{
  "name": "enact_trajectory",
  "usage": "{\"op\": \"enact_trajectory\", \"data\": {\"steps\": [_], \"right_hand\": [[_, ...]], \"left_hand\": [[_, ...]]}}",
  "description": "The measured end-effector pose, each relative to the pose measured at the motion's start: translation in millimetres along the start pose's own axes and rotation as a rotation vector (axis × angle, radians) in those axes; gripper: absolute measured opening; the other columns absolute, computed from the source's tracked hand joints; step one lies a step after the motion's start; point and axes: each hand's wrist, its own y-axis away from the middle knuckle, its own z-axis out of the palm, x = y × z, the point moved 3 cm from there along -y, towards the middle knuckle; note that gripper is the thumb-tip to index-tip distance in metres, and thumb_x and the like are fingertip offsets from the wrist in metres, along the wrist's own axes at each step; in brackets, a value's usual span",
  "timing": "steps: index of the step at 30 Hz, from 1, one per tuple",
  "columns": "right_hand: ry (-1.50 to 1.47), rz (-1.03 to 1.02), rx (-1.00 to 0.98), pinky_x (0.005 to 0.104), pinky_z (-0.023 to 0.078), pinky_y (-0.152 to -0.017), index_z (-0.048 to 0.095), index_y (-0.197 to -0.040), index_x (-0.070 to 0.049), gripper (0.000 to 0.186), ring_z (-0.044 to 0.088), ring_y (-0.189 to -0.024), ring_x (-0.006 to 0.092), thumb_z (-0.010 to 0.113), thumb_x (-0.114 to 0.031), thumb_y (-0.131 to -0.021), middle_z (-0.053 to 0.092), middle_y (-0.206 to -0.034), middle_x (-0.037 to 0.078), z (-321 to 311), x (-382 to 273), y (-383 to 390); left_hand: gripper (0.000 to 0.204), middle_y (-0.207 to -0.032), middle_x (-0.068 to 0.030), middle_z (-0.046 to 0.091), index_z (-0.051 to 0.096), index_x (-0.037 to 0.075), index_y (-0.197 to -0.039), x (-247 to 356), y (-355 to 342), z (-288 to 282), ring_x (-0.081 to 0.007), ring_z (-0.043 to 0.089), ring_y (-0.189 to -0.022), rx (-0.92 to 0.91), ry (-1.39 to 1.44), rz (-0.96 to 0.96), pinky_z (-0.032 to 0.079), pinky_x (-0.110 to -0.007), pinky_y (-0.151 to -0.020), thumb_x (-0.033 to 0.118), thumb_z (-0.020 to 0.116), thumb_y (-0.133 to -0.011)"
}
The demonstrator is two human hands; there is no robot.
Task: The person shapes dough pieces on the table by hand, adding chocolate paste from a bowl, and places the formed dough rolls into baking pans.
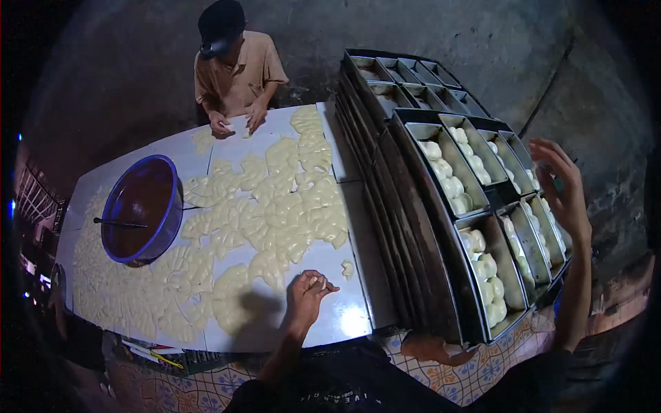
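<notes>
My left hand [310, 294] is closed just over the white tabletop, near its front edge. A small pale piece of dough [318, 281] shows between its fingers. Flattened, overlapping pieces of dough [275, 210] cover much of the table, and one small scrap of dough [347, 269] lies right of my left hand. At the far right, my right hand [563, 189] is raised with its fingers stretched out, holding nothing. It is beside the top set of joined metal loaf pans [475, 189], whose compartments hold rows of round dough balls [489, 275].
A blue tub [177, 206] of brown contents, with a dark stick across it, stands on the table's left. Across the table a person [237, 76] in a tan shirt handles small dough pieces. More pan sets [385, 96] are stacked behind; the floor is patterned tile [441, 375].
</notes>
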Motion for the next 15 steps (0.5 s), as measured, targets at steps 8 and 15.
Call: {"op": "enact_trajectory", "data": {"steps": [8, 15], "right_hand": [[-0.885, -0.255, -0.367, 0.041, 0.051, -0.086, 0.059, -0.125, -0.01, 0.045, 0.062, -0.103, 0.0323, 0.069, -0.014, -0.082, 0.06, -0.119, 0.018, 128.8, -241.8, 123.9], [-0.739, 0.342, -0.062, 0.0314, 0.05, -0.08, 0.067, -0.109, -0.002, 0.025, 0.059, -0.095, 0.024, 0.064, -0.002, -0.084, 0.054, -0.112, 0.015, 349.5, -325.1, 94.2]], "left_hand": [[0.056, -0.129, -0.034, 0.045, 0.02, 0.014, -0.145, 78.0, 17.2, 22.9, -0.043, 0.048, -0.122, -0.191, 0.154, -0.01, 0.047, -0.048, -0.097, 0.022, 0.045, -0.095], [0.075, -0.152, -0.0219, 0.022, -0.004, 0.03, -0.15, 148.7, 78.1, 3.0, -0.0207, 0.045, -0.122, -0.253, 0.042, 0.074, 0.035, -0.033, -0.101, 0.014, 0.048, -0.098]]}}
